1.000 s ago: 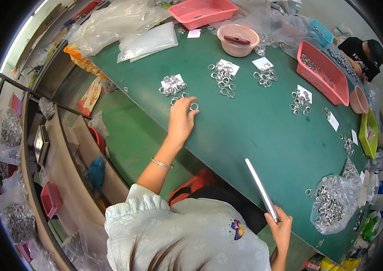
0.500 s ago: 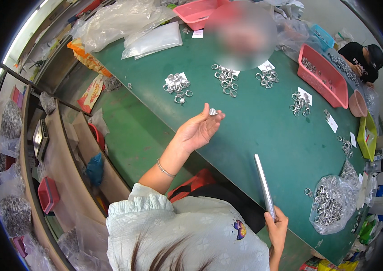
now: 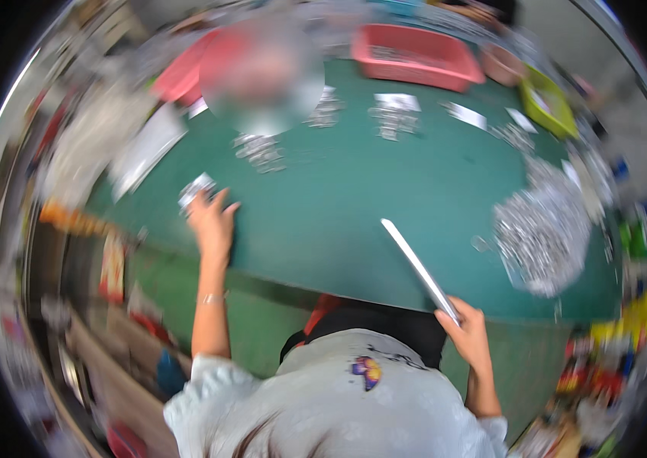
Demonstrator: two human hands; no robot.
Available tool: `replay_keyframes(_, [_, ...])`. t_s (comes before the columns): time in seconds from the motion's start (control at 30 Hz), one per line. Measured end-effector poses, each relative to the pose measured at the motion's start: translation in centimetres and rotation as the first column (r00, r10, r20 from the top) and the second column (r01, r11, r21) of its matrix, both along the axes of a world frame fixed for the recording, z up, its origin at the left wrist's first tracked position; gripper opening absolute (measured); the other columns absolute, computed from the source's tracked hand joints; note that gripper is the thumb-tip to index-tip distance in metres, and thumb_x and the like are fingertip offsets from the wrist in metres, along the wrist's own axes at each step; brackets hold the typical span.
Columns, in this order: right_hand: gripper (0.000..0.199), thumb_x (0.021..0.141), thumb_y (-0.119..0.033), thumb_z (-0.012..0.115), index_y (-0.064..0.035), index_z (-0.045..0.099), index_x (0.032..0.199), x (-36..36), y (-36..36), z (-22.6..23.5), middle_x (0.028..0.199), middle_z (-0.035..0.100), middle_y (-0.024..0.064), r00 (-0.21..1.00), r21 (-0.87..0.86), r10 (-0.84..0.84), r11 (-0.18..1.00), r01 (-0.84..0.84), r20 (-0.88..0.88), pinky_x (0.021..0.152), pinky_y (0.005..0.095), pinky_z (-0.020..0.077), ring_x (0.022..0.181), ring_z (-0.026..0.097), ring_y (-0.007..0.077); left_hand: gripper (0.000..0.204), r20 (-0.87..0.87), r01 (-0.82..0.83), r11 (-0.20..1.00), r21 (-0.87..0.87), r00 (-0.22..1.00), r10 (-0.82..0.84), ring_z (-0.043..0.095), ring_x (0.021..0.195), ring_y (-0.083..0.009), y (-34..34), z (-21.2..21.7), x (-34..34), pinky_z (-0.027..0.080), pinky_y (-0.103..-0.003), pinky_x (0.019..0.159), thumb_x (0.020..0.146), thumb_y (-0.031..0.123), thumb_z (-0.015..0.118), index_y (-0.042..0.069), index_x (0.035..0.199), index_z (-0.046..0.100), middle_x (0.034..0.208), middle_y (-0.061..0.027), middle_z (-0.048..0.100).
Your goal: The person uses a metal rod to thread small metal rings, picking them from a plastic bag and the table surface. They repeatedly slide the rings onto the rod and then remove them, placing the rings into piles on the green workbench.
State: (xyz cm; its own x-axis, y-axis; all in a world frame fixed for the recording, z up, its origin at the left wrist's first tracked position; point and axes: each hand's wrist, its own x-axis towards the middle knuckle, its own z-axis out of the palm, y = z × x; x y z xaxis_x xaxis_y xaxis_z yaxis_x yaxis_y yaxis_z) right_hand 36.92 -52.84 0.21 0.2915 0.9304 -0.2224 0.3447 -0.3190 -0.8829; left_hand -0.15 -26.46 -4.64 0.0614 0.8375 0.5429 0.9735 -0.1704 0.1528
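At the left end of the green table [image 3: 323, 214], the left hand [image 3: 214, 225] reaches palm down to the leftmost ring pile [image 3: 187, 200], a small silvery heap lying on or against a white card [image 3: 203, 181]. Its fingers are spread and the thumb stands well off from them; blur and the hand itself hide whether the fingertips touch a ring. Near the front edge, the right hand [image 3: 466, 330] grips the lower end of a slim pale rod [image 3: 415, 263], fingers closed around it, the free end pointing away and to the left over the table. A second ring pile [image 3: 260, 153] lies farther back, a clear bag of rings [image 3: 541, 240] rests at the right, and a pink tray [image 3: 407, 74] stands on the far side.

The step in hand looks like a visit to that leftmost pile, to set a ring down or pick one up (the smeared view cannot settle which). Either way, the next move calls for fine fingertip control: pinching or freeing one ring without scattering its neighbours, with the rod held firm and clear of the piles.
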Motion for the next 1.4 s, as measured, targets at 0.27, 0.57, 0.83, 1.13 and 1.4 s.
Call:
replay_keyframes(0.27, [0.025,0.087,-0.016,0.058,0.0006,0.057,0.106,4.5,-5.3,-0.2,0.057,0.039,-0.0080,0.815,0.072,-0.451,0.859,0.507,-0.365,0.039,0.0183,0.0213,0.046,0.031,-0.0001,0.037,0.282,0.803,0.550,-0.231,0.596,-0.751,0.048,0.104,-0.0330,-5.7,5.6,19.9,0.038,-0.039,0.090,0.075,0.011,0.066,0.003,0.110,0.055,0.112,-0.0167,0.050])
replay_keyframes(0.57, [0.027,0.090,-0.017,0.053,0.0005,0.052,0.111,7.4,-8.4,-0.9,0.053,0.032,-0.0094,0.670,0.168,-0.618,0.671,0.722,-0.412,0.033,0.0184,0.0173,0.037,0.026,-0.0008,0.035,0.330,0.921,0.189,-0.340,0.305,-0.894,0.051,0.096,-0.0305,-10.5,0.7,37.8,0.042,-0.036,0.083,0.072,0.011,0.069,0.000,0.102,0.054,0.100,-0.0122,0.054])
replay_keyframes(0.83, [0.027,0.083,-0.015,0.062,0.0029,0.058,0.104,7.3,-8.3,-0.8,0.061,0.045,-0.0059,0.782,0.134,-0.504,0.803,0.580,-0.367,0.044,0.0184,0.0285,0.050,0.038,0.0020,0.018,0.943,0.999,-0.034,0.023,-0.010,0.333,0.061,0.088,-0.0210,-9.2,3.0,35.6,0.048,-0.028,0.077,0.081,0.008,0.063,-0.001,0.095,0.055,0.102,-0.0155,0.062])
replay_keyframes(1.13, [0.027,0.075,-0.009,0.068,0.0039,0.061,0.098,6.1,-7.4,1.7,0.064,0.051,0.0024,0.971,0.106,-0.223,0.967,0.231,-0.080,0.050,0.0213,0.0349,0.056,0.042,0.0055,0.029,0.933,0.997,0.006,0.082,-0.079,0.352,0.060,0.099,-0.0250,-10.4,6.3,28.9,0.049,-0.033,0.087,0.079,0.000,0.062,-0.006,0.105,0.054,0.105,-0.0212,0.060])
replay_keyframes(1.4, [0.028,0.074,-0.007,0.070,0.0033,0.061,0.098,5.1,-6.9,3.3,0.062,0.054,0.0069,0.989,0.183,-0.137,0.975,0.125,0.052,0.048,0.0236,0.0372,0.050,0.044,0.0091,0.031,0.995,0.999,-0.028,-0.036,0.039,0.090,0.064,0.089,-0.0254,-10.8,6.9,26.5,0.054,-0.032,0.077,0.068,-0.012,0.066,-0.007,0.098,0.059,0.095,-0.0218,0.063])
